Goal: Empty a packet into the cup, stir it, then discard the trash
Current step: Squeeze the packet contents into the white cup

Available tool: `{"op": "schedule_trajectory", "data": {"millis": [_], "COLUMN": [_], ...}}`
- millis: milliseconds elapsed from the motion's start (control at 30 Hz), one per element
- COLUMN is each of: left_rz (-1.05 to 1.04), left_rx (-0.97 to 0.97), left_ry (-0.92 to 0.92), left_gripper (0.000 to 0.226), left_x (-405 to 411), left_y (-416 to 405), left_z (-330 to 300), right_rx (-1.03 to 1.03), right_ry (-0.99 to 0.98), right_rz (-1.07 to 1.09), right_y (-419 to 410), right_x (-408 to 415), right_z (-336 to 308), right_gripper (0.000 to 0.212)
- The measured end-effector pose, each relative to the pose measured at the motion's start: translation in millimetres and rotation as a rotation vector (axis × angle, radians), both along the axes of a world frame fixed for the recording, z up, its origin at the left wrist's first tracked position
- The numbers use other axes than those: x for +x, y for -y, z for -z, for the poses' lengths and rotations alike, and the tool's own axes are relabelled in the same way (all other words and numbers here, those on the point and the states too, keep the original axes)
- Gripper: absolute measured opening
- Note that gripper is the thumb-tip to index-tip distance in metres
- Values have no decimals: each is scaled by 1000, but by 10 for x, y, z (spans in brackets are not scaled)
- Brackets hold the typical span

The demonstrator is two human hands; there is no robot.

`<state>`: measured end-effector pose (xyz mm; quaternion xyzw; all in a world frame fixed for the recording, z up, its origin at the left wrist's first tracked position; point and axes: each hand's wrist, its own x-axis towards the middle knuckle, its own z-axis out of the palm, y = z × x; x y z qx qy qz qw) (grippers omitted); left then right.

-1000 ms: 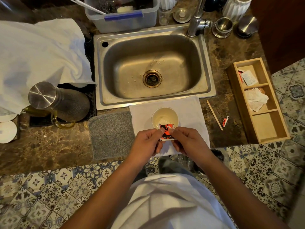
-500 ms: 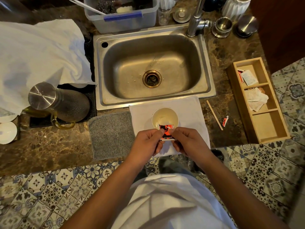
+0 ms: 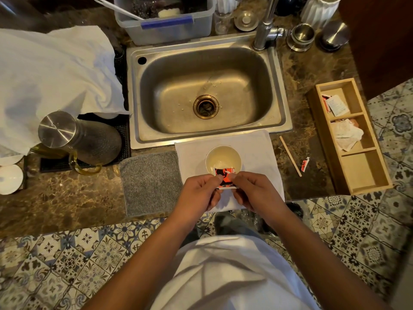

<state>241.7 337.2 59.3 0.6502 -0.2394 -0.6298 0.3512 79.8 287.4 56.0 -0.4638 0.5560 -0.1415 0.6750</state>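
Note:
A small red and black packet [image 3: 225, 179] is held over the near rim of a white cup [image 3: 223, 160] that stands on a white napkin [image 3: 257, 151]. My left hand [image 3: 197, 193] pinches the packet's left side and my right hand [image 3: 254, 193] pinches its right side. Pale liquid shows inside the cup. A wooden stir stick [image 3: 290, 155] lies on the counter to the right of the napkin, with a torn red packet scrap [image 3: 305, 164] beside it.
A steel sink [image 3: 205, 95] lies behind the cup. A wooden tray [image 3: 348, 137] with packets and crumpled wrappers is at the right. A grey mat [image 3: 152, 182], a metal-lidded jug [image 3: 78, 139] and a white cloth [image 3: 51, 79] are to the left.

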Motion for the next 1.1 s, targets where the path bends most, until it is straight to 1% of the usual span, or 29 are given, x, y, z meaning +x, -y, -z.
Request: {"op": "schedule_trajectory", "data": {"millis": [100, 200, 433, 600, 833, 1100], "left_rz": [-46, -97, -128, -135, -115, -76], "left_rx": [39, 86, 140, 151, 166, 108], "left_ry": [-81, -168, -217, -252, -232, -157], "left_gripper": [41, 46, 50, 48, 45, 41], "left_x": [4, 11, 30, 22, 19, 12], "left_y": [-1, 1, -9, -14, -13, -7], "left_z": [7, 4, 32, 53, 44, 18], "right_rx": [12, 20, 46, 69, 91, 52], "right_ry": [-4, -9, -10, -14, -20, 13], "right_rz": [1, 0, -11, -3, -2, -38], "right_y": [3, 4, 3, 7, 22, 18], "right_x": [2, 8, 7, 5, -16, -32], "right_z": [-16, -48, -52, -66, -62, -37], "right_gripper": [48, 49, 47, 52, 54, 45]}}
